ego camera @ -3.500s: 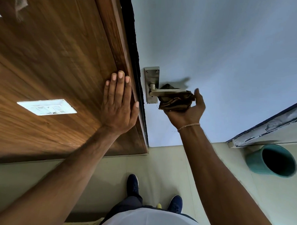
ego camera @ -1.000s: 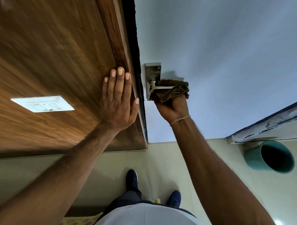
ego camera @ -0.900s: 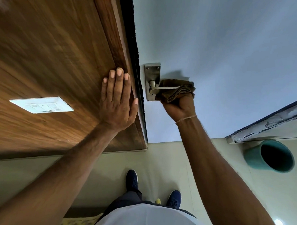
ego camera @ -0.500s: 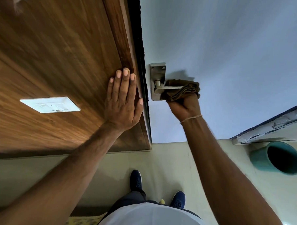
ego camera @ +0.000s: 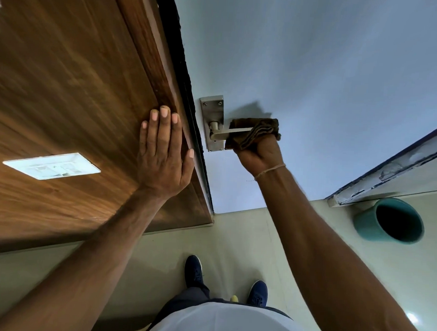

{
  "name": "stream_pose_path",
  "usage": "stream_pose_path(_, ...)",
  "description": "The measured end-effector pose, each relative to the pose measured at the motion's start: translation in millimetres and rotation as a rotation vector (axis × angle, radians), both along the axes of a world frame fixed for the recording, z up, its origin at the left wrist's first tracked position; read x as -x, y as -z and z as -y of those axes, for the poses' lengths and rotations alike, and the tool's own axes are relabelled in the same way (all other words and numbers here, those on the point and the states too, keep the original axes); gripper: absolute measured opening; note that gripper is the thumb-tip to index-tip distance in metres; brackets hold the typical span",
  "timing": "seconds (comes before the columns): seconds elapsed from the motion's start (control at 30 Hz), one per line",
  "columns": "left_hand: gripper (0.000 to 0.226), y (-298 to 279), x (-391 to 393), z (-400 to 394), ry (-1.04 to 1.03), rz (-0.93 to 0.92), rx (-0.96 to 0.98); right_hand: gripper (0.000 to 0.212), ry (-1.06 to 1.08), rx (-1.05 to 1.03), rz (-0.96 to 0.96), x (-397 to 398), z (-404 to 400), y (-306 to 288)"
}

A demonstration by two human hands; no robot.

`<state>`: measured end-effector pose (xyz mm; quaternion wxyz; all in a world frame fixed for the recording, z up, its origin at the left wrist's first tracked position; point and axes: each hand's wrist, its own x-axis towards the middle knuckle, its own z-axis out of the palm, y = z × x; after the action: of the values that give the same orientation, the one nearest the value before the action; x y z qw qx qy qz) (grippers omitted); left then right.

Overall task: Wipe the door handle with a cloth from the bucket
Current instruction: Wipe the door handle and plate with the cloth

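A silver lever door handle (ego camera: 224,133) on its metal backplate sits on the pale blue door. My right hand (ego camera: 259,156) grips a brown cloth (ego camera: 255,135) wrapped around the outer end of the lever; the inner part of the lever near the plate is bare. My left hand (ego camera: 163,154) lies flat, fingers together, against the brown wooden panel (ego camera: 73,91) just left of the door edge. A teal bucket (ego camera: 390,221) stands on the floor at the right, its inside dark.
A white switch plate (ego camera: 52,165) is mounted on the wooden panel at the left. A worn blue-white frame edge (ego camera: 392,170) runs above the bucket. My dark blue shoes (ego camera: 194,270) stand on the pale tiled floor below the handle.
My right hand has slid the cloth outward along the lever, away from the backplate, uncovering the lever's inner part. My left hand stays pressed on the wood.
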<state>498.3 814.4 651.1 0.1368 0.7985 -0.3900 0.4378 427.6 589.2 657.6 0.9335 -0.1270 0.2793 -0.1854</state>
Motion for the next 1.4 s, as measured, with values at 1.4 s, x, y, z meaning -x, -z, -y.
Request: stream_pose_path(1.4,0.077,-10,8,-3,0.001,-0.031,-0.033,0.022,-0.518,2.453,-0.824,2,-16,-53)
